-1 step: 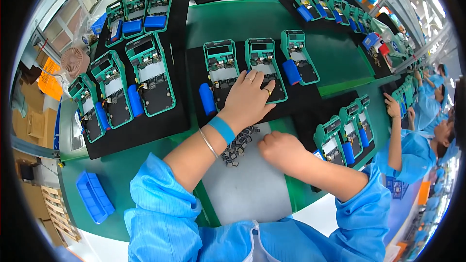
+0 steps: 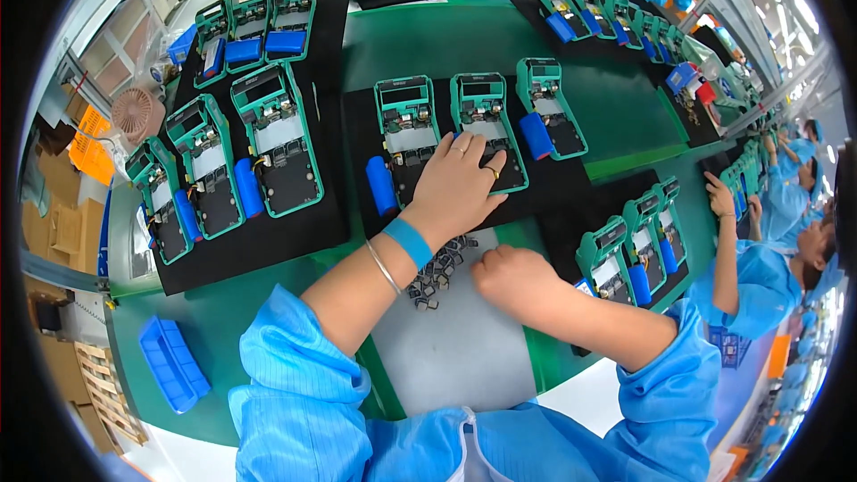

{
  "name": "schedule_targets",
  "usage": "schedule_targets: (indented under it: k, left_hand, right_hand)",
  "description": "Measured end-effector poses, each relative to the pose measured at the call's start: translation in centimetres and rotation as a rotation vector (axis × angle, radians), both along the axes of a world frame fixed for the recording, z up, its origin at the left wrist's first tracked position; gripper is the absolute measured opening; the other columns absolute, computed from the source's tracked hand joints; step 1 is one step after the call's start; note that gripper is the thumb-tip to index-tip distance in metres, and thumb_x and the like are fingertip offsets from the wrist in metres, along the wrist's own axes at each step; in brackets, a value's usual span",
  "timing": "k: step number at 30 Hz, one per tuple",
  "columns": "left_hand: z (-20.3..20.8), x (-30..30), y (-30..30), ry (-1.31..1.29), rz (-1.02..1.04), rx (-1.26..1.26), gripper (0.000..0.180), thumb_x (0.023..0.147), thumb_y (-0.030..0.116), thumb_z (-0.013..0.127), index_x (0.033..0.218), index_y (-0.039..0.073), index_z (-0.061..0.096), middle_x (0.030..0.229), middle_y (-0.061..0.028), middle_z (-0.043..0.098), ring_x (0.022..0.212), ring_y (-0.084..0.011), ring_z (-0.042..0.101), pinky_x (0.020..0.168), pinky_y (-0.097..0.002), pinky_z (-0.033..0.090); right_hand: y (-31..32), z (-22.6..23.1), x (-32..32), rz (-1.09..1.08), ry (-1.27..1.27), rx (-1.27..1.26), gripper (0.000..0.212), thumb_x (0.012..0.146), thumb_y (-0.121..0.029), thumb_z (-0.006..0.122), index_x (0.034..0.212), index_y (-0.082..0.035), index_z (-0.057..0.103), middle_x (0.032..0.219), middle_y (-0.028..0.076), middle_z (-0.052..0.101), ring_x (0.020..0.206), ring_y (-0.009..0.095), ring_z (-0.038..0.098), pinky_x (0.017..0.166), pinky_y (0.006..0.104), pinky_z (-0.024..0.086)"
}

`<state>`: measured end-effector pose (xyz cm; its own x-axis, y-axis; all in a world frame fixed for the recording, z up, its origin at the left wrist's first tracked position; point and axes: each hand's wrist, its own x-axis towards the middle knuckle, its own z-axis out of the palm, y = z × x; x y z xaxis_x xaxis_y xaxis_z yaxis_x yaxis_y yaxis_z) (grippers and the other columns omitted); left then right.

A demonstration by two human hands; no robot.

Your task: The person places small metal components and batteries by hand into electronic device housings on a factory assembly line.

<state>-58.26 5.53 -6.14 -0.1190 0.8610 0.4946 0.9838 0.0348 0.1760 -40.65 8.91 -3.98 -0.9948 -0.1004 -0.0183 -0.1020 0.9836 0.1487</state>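
Observation:
My left hand (image 2: 453,180) reaches over the middle one of three green handheld device housings (image 2: 473,82), its fingers spread and bent down onto it. A sliver of blue shows at its fingertips; what lies under the palm is hidden. My right hand (image 2: 513,277) is curled closed just right of a pile of small dark square parts (image 2: 432,278) on a grey sheet (image 2: 455,348). Whatever its fingers hold cannot be seen. Beside my left hand stands another opened housing (image 2: 403,89) with a blue battery pack (image 2: 382,185); a third housing (image 2: 555,116) lies to the right.
More opened housings rest on a black mat (image 2: 326,214) at left and on another mat at right (image 2: 571,214). An empty-looking blue bin (image 2: 174,366) sits at the near left of the green table (image 2: 268,303). Co-workers in blue sit across and to the right (image 2: 759,277).
My right hand has shifted very slightly left and nearer. My left hand stays over the middle housing.

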Motion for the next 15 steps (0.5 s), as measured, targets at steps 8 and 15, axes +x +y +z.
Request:
schedule_targets:
  k: [8, 15]
  left_hand:
    - [-0.1, -0.2, -1.1, -0.023, 0.020, 0.019, 0.055, 0.080, 0.035, 0.074, 0.126, 0.007, 0.064, 0.126, -0.0180, 0.053, 0.128, -0.0347, 0.046, 0.112, -0.0490, 0.036]
    - [0.7, 0.0, -0.6, -0.109, -0.018, 0.042, 0.054, 0.079, 0.034, 0.076, 0.124, 0.006, 0.064, 0.122, -0.0153, 0.053, 0.123, -0.0320, 0.048, 0.111, -0.0481, 0.036]
  right_hand:
    - [8.0, 7.1, -4.5, -0.038, 0.209, -0.361, 0.008, 0.081, -0.008, 0.070, 0.089, -0.008, 0.069, 0.077, 0.009, 0.065, 0.072, 0.029, 0.065, 0.064, 0.0390, 0.053]
    - [14.9, 2.1, -9.4, 0.064, 0.521, -0.028, 0.012, 0.069, -0.007, 0.070, 0.077, -0.011, 0.062, 0.082, 0.001, 0.054, 0.083, 0.020, 0.057, 0.062, 0.0318, 0.052]
